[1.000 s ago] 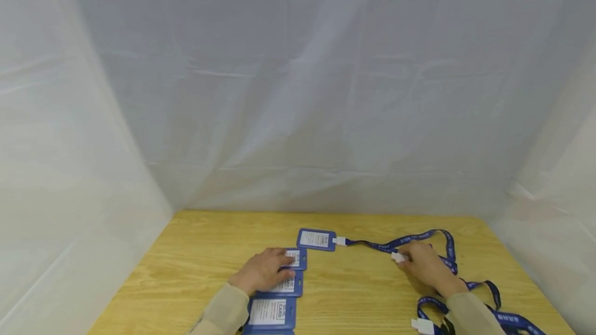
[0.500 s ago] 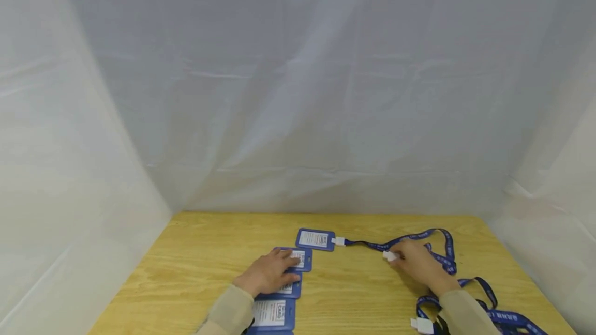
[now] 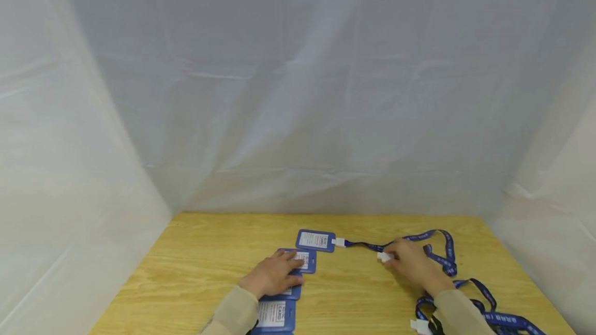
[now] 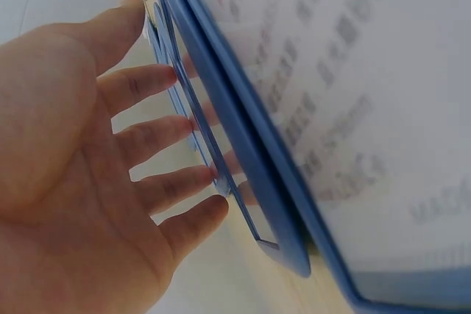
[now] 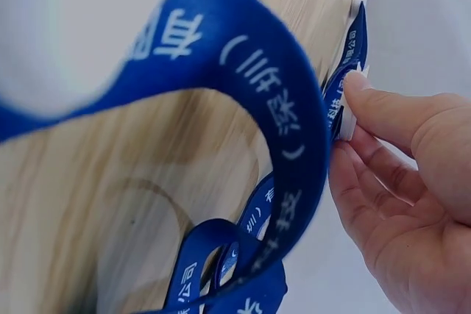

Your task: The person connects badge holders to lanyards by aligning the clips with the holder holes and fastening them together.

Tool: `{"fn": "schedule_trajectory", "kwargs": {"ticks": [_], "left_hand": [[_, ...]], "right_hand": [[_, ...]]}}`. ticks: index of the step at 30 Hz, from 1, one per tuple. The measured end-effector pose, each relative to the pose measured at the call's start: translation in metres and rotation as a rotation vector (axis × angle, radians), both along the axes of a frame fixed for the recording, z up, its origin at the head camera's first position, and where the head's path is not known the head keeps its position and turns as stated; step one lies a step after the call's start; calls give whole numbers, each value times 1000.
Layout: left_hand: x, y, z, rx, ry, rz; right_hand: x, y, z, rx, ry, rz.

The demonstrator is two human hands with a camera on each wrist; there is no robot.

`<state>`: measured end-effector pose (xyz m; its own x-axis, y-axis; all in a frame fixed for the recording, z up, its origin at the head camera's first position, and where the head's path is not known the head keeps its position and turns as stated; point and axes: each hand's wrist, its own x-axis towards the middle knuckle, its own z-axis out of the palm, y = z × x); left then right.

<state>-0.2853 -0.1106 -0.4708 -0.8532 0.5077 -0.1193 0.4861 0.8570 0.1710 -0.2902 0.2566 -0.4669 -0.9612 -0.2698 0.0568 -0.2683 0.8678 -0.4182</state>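
Note:
With extended fingers, my left hand (image 3: 272, 274) rests on a blue ID badge holder (image 3: 307, 261) in the head view, covering its left part. The thumb reaches over a second badge holder (image 3: 294, 294) just nearer. In the left wrist view the fingertips (image 4: 199, 178) of this hand touch the face of a badge holder. My right hand (image 3: 412, 265) pinches the white clip (image 3: 384, 256) of a blue lanyard between thumb and fingers. In the right wrist view the white clip (image 5: 347, 124) shows between them, and the printed lanyard strap (image 5: 294, 130) loops beside the hand.
Farther back lies a badge holder (image 3: 316, 240) joined by a white clip (image 3: 340, 242) to a lanyard stretching right. Another badge holder (image 3: 274, 315) lies nearer in the column. More lanyards (image 3: 507, 319) with a white clip (image 3: 420, 326) lie at the front right. Pale sheeting (image 3: 298, 118) surrounds the wooden table (image 3: 186, 252).
My left hand has slid right, moving the badge holder under it the same way. My right hand has moved left with the lanyard's white clip, narrowing the gap between them.

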Motion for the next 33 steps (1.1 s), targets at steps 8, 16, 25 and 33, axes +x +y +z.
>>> {"fn": "schedule_trajectory", "kwargs": {"ticks": [8,16,25,33], "left_hand": [[1,4,-1,0,-11,10],[2,9,2,-22,7,-7],[3,12,0,-21,29,-31],[4,16,4,-2,4,-31]], "right_hand": [[0,-5,-6,-25,67,35],[-2,-12,-5,-55,87,97],[-5,-20,-9,-35,142,134],[-4,-27,-7,-33,143,131]]}}
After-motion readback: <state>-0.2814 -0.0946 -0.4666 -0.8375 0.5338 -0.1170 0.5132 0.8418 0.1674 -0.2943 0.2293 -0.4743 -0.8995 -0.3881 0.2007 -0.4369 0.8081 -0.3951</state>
